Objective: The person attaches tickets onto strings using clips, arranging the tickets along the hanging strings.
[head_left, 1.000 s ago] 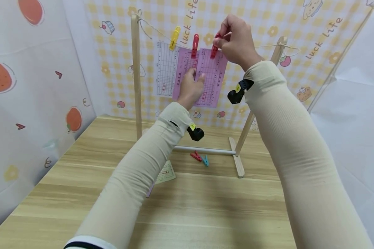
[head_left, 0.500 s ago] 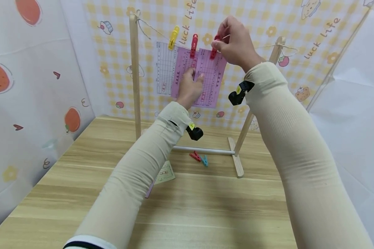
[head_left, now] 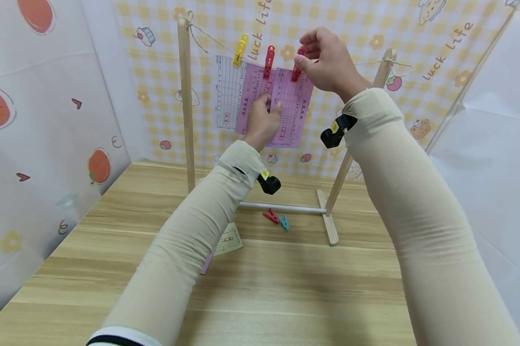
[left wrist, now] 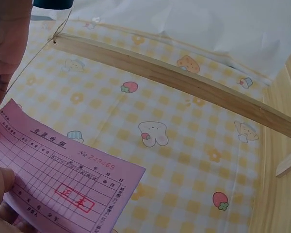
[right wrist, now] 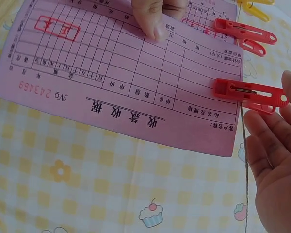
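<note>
My left hand (head_left: 263,124) pinches a pink receipt (head_left: 293,108) near its edge, thumb on the printed face (right wrist: 121,58). A red clothespin (head_left: 296,73) clips that receipt's top to a thin string; its jaws are closed on the paper. Around the clothespin's handles is my right hand (head_left: 329,62), with thumb and fingers spread apart, thumb at the handle's end in the right wrist view. To the left, another red clothespin (head_left: 268,62) holds a second pink receipt (head_left: 251,89), partly behind my left hand. Beyond it a yellow clothespin (head_left: 240,50) holds a white receipt (head_left: 229,91).
The string runs between two wooden posts (head_left: 185,105), joined low down by a silver bar (head_left: 286,208). On the table (head_left: 260,288) lie a red clothespin (head_left: 270,216) and a blue one (head_left: 284,223). My left sleeve partly covers a yellowish slip (head_left: 229,242) and a pink slip (head_left: 206,265).
My right hand's fingers have loosened and straightened off the red clothespin's handles. The left hand stays at the receipt, and the view has shifted slightly.
</note>
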`<state>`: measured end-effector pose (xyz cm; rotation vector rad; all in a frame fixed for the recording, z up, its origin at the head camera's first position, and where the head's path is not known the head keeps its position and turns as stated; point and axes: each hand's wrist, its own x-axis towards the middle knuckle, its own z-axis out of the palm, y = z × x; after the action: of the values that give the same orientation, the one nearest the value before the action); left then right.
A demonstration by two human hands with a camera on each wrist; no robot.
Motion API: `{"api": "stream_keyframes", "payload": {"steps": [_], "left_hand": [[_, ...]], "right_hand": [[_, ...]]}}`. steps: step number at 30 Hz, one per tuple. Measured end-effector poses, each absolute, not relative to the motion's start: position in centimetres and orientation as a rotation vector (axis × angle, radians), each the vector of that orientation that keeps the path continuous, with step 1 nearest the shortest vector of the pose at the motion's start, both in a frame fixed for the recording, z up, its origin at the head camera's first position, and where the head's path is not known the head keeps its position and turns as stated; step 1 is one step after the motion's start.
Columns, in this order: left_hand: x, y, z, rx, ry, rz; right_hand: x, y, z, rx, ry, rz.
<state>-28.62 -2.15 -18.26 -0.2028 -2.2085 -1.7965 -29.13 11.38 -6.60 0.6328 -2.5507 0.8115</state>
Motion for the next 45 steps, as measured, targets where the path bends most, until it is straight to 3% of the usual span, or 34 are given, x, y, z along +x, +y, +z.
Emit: {"api": "stream_keyframes", "payload": {"steps": [25,45], "left_hand": [[-27.5,-5.7,-17.3,-0.230,-2.226,-1.802],[-25.1,-9.8,-18.9,-0.391,-2.374,-1.736]], "right_hand": [[-26.5,14.5,-8.5,0.716,-2.372,0.995],[-25.9,16.9,-13.5,0.885,-2.291,1.776]]}}
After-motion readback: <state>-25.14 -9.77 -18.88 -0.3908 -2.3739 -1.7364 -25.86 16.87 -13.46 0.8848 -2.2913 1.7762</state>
